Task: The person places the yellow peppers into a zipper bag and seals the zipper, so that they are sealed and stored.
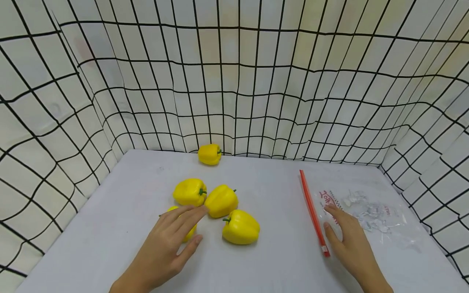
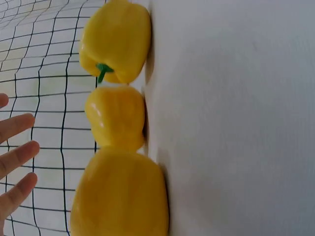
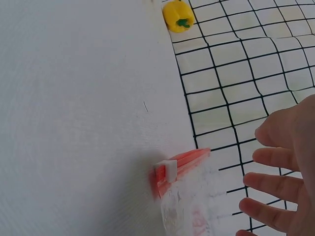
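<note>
My left hand [image 1: 170,238] hovers with relaxed fingers over a yellow bell pepper [image 1: 191,234] that it partly hides. Close by lie a second yellow bell pepper [image 1: 190,191], a third pepper [image 1: 221,201] and another pepper [image 1: 241,227] to the right. In the left wrist view, the fingertips [image 2: 24,152] stand apart from the peppers. At the right, my right hand [image 1: 348,240] is held with spread fingers above a clear plastic zip bag [image 1: 397,221] with a red slider edge [image 1: 313,213]. The right wrist view shows nothing in those fingers [image 3: 273,187].
One more yellow bell pepper [image 1: 209,154] sits at the back edge of the white table [image 1: 278,183]. White walls with a black grid [image 1: 249,81] rise behind the table and along both sides.
</note>
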{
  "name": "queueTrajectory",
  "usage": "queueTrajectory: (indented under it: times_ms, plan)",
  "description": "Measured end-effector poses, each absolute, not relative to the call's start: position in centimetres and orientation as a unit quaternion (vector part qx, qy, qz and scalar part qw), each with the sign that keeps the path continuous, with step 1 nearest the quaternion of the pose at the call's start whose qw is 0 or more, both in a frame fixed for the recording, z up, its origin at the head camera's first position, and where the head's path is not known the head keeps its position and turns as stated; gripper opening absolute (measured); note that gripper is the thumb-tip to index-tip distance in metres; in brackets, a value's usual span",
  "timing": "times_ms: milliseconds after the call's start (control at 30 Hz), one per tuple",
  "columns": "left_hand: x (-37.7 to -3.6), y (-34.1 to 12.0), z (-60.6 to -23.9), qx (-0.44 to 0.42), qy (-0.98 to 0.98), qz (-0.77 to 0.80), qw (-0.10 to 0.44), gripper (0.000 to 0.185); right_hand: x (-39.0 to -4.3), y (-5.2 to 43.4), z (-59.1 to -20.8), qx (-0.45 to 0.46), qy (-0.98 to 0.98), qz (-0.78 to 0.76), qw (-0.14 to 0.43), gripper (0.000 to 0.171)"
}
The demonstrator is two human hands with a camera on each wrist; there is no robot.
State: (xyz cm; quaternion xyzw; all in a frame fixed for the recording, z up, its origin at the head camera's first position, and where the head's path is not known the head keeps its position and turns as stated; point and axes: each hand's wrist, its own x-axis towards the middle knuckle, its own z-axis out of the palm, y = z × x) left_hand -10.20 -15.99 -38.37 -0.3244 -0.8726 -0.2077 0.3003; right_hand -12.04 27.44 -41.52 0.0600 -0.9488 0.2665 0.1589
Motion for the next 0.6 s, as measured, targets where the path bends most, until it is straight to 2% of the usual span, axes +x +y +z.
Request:
queueTrajectory:
  times_ms: [267,600]
  plan:
    - [-9.9,-13.7,-39.0,-0.290,-0.892,-0.270,0.220,0.064,-12.5,27.5,-42.6,0.062,-0.959,0.222,0.167,0.047]
    - [-9.5,-12.2,-41.1,-0.258,-0.870,-0.408,0.102,0.066,-12.5,27.3,-44.1,0.053,-0.976,0.169,0.126,0.057]
